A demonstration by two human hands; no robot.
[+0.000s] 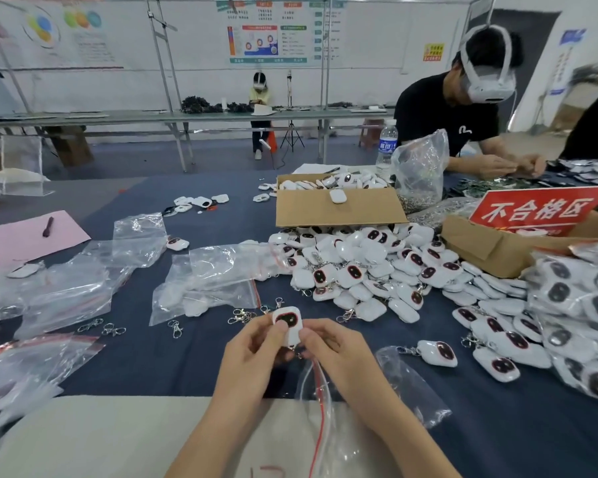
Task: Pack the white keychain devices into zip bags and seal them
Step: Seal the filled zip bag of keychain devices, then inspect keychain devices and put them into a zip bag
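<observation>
I hold a white keychain device with a dark oval face between both hands above the blue table. My left hand pinches its left side and my right hand grips its right side. A clear zip bag with a red seal strip hangs below the device from my hands. A large pile of the same white devices lies ahead to the right. Several bagged devices are stacked at the far right.
Empty zip bags and loose metal clasps lie to the left. A cardboard box holds more devices. A red sign stands in another box. A person in a headset works across the table. A pink sheet lies at left.
</observation>
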